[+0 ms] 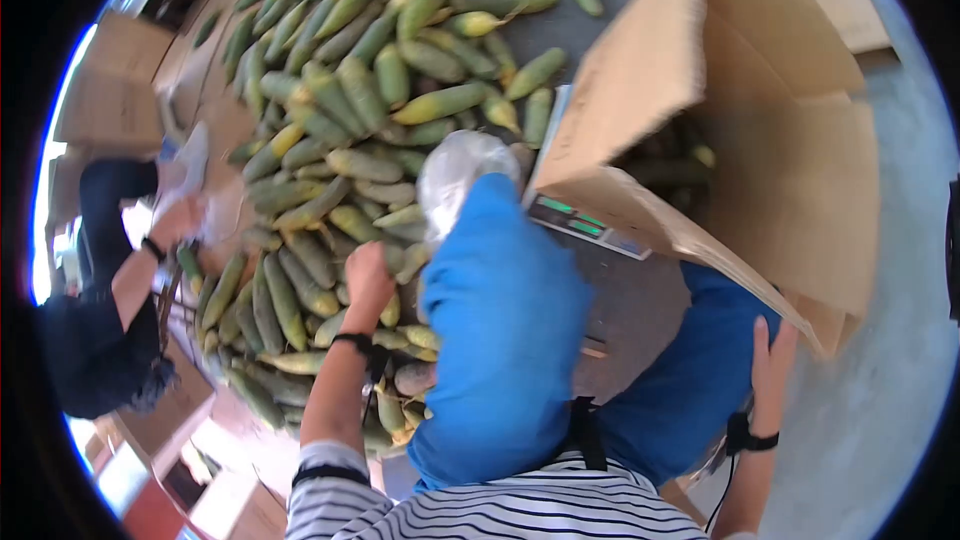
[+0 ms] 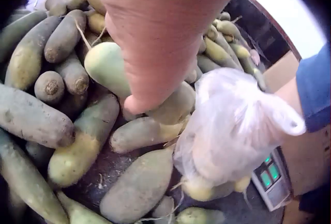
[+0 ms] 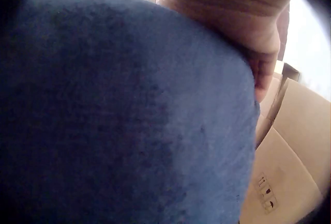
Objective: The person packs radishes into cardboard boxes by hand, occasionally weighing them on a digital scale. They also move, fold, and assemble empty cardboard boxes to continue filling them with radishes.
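Long green radishes [image 1: 360, 90] lie in a broad, loose pile. Over its near part is the left hand [image 1: 368, 278], fingers curled down. In the left wrist view this hand [image 2: 160, 43] grips a pale green radish [image 2: 106, 66], its thumb low against it; the palm hides most of the fingers. The right hand [image 1: 772, 365] rests on the blue-trousered knee beside a large open carton [image 1: 630, 70], holding nothing that shows. The right wrist view shows that hand [image 3: 248, 43] bent over the knee [image 3: 129, 110]. Some radishes lie inside the carton.
A foot in a clear plastic bag [image 1: 462, 175] stands among the radishes. The carton is on a scale with a lit green display [image 1: 570, 215]. Another person in dark clothes [image 1: 105, 340] reaches toward the pile's left side. More cartons [image 1: 110, 105] stand at the left.
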### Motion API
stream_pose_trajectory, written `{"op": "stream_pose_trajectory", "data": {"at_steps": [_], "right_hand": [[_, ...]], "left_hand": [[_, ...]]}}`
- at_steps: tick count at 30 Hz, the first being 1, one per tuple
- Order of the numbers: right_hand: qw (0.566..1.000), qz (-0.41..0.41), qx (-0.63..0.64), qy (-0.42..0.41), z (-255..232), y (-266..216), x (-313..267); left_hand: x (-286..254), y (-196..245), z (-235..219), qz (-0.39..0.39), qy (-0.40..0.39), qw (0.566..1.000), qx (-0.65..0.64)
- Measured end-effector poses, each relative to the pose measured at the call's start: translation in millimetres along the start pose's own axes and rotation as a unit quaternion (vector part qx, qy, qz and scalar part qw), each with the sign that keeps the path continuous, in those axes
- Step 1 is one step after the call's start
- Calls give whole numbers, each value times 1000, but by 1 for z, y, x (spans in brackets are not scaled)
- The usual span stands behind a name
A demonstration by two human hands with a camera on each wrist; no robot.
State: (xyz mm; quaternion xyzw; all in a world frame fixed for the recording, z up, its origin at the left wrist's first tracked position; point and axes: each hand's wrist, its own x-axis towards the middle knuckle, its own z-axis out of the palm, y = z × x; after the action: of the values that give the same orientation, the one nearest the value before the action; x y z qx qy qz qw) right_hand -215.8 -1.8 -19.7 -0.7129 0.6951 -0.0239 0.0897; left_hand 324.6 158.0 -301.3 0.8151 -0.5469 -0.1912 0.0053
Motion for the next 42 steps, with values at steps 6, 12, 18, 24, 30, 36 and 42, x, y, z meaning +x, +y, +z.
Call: {"op": "stream_pose_trajectory", "data": {"at_steps": [6,12,18,24,30,36,42], "right_hand": [[998,-29,-8,61,2,10,-5],[998,-12,25,61,1,18,-13],[995,-28,36,93,-1,15,-16],[993,-28,46,109,5,25,-22],[992,-18,56,108,8,30,-21],[990,-41,59,121,13,32,-20],[986,-47,54,154,19,35,-33]], "left_hand": [[-39,21,-58,-196,271,852,-404],[-63,94,-223,-20,353,673,-650],[-52,215,-316,288,265,545,-742],[-30,290,-324,239,219,770,-549],[-82,245,-271,275,222,935,-31],[-79,243,-272,261,244,934,18],[-77,236,-270,265,262,928,-3]]}}
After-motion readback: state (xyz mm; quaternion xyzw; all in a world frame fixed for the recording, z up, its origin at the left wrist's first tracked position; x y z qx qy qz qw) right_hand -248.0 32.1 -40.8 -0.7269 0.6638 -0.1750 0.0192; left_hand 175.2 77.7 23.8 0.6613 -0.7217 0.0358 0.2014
